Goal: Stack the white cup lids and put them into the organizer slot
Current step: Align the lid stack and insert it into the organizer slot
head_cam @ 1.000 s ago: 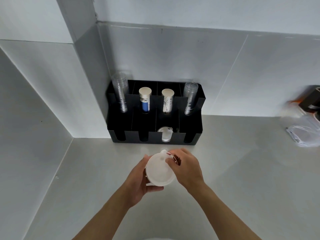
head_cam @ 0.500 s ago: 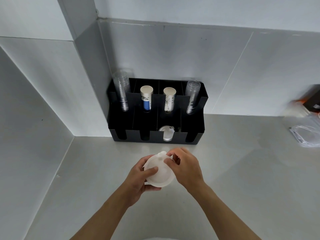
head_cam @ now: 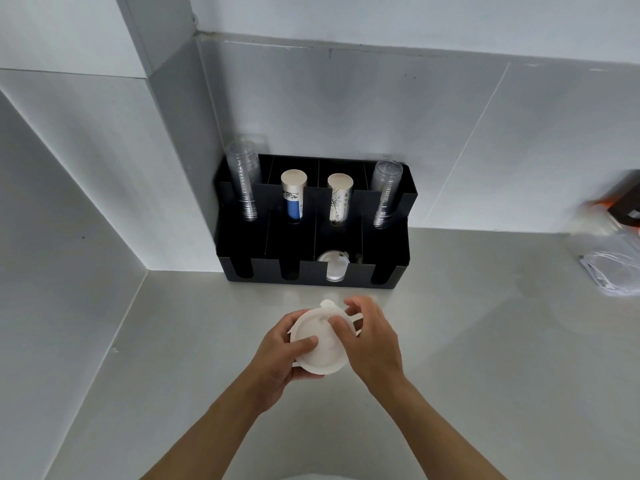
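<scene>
I hold a stack of white cup lids (head_cam: 323, 351) above the counter, a little in front of the black organizer (head_cam: 313, 271). My left hand (head_cam: 280, 351) cups the stack from the left and below, thumb on its top. My right hand (head_cam: 372, 341) grips the stack's right rim, with fingertips on the top lid. White lids (head_cam: 334, 266) lie in the organizer's third front slot from the left; the other front slots look dark.
The organizer's back row holds clear cup stacks (head_cam: 244, 181) at both ends, and two paper cup stacks (head_cam: 293, 195) in the middle. It stands against the tiled wall in the counter's corner. A clear plastic bag (head_cam: 609, 268) lies at the far right.
My left thumb has come up onto the top lid, and my right fingers have shifted further over the stack. The stack stays in about the same place.
</scene>
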